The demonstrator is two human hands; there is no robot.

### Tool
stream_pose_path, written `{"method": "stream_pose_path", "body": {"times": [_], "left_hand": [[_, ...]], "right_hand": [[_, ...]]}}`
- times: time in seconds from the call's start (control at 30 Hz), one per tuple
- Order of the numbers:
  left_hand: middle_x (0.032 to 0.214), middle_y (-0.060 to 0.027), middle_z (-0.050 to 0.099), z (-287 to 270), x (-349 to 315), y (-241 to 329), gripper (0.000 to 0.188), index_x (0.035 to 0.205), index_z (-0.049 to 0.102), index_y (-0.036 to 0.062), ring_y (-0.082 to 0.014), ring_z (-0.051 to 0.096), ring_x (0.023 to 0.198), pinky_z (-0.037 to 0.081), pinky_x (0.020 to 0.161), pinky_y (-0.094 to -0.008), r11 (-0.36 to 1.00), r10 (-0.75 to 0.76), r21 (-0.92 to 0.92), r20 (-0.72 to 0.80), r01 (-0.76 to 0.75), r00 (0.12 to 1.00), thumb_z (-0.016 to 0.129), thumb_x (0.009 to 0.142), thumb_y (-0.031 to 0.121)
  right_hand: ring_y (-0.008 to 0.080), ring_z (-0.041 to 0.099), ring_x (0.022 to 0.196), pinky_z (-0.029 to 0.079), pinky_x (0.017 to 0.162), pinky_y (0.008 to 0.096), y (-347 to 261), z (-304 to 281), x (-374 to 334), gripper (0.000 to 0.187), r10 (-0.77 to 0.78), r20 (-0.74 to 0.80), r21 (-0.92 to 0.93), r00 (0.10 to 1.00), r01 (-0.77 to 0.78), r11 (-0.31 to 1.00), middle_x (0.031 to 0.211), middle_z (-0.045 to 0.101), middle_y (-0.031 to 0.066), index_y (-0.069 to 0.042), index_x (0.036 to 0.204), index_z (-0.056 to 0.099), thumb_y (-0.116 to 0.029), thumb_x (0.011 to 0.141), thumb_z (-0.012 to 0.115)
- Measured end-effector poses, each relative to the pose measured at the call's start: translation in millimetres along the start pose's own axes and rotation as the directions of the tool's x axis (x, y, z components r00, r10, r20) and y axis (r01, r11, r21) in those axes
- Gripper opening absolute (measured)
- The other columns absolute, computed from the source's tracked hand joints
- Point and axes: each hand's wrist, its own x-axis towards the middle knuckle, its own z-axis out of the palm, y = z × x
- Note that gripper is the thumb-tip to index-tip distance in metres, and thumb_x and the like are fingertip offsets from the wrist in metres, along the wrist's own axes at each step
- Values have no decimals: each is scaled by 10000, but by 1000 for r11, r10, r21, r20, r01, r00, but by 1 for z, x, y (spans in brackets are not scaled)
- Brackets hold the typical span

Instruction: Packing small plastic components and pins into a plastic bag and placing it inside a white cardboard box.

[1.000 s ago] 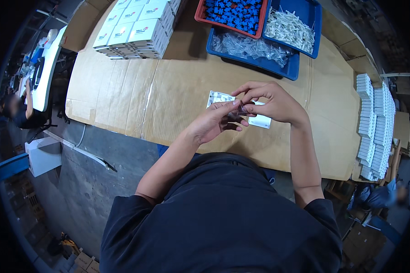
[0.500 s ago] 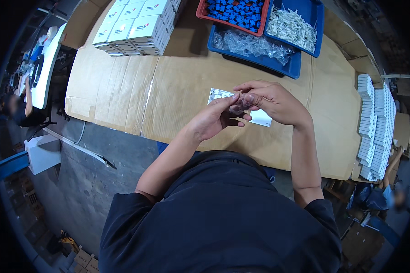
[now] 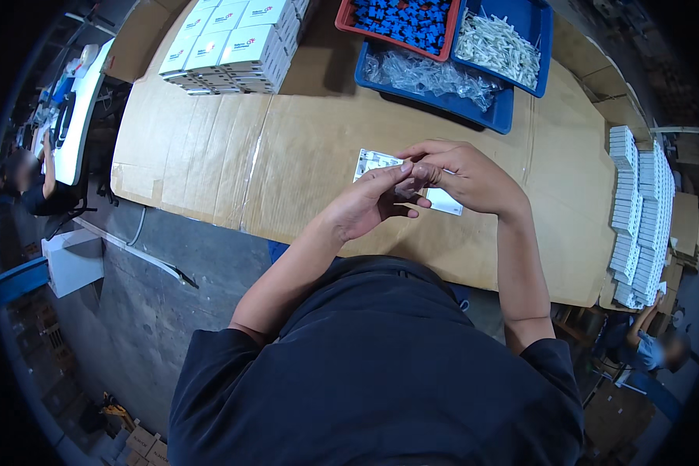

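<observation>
both hands barely shifted, left hand and right hand pinching something too small to tell, blue trays beyond

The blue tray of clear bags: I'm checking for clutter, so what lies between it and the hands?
In the head view, only bare cardboard table cover separates the blue tray from the left hand and right hand.

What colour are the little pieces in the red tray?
Blue. The little pieces fill the red tray at the table's far side, seen in the head view.

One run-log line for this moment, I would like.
left hand: at small part | right hand: at same part | white card: flat on cardboard table
</observation>
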Motion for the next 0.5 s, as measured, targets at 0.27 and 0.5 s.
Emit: {"method": "stream_pose_path", "body": {"times": [0.27,0.5], "left_hand": [[1212,-98,681,2,2,0,387,1254,595,66,-250,715,1070,566,861,-382,1000,-5,-19,-6,5,1000,552,1081,409],[1173,-94,698,1,2,0,390,1276,588,73,-263,712,1090,563,870,-388,1000,-13,-11,-16,13,1000,525,1092,410]], "right_hand": [[216,695,1067,542,941,339,10,3,-2,487,-39,-9,169,999,40,985,1220,707,130,26,1266,678,-403,1063,572],[186,682,1090,532,948,327,11,7,0,594,-26,-22,177,999,30,984,1180,724,115,17,1333,643,-496,1046,556]]}}
